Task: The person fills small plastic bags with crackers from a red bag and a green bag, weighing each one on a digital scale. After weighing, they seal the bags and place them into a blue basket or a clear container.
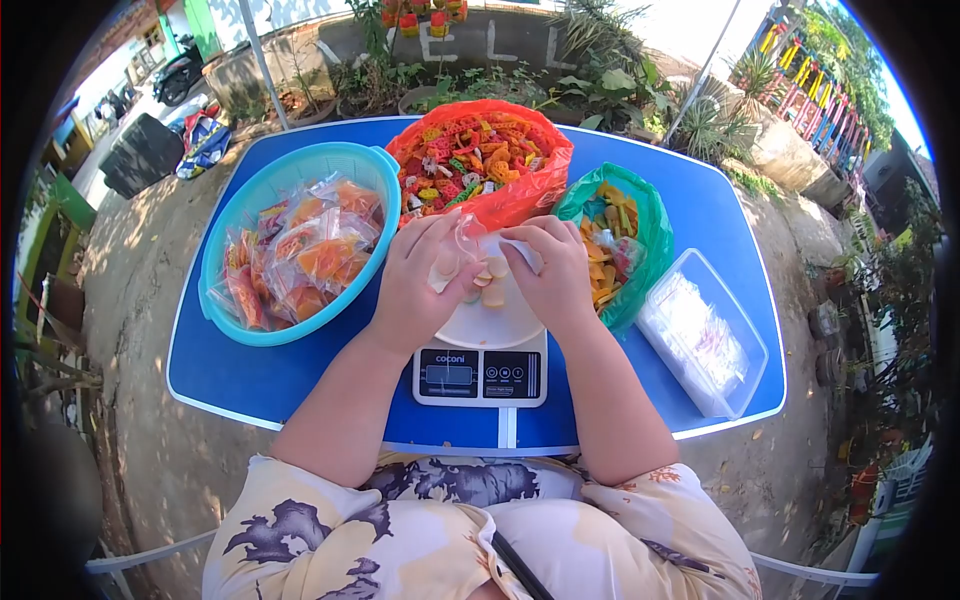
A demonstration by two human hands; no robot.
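Observation:
My left hand (425,280) is closed on a small clear plastic bag (463,236), held up over the white plate (470,328) of a kitchen scale. Pale round crackers (492,282) show beside its fingertips, above the plate. Just right of them is my right hand (553,262), its fingers curled in a pinch close to the bag. What those fingers hold, if anything, is hidden. The scale (481,378) stands at the near side of the blue table, its display facing me.
A turquoise basket (218,300) of filled clear packets stands left. Behind the scale is a red bag (545,180) of colourful snacks. To the right are a green bag (655,225) of yellow-orange pieces and a clear box (755,345) of plastic bags. The blue table (340,380) has a white edge.

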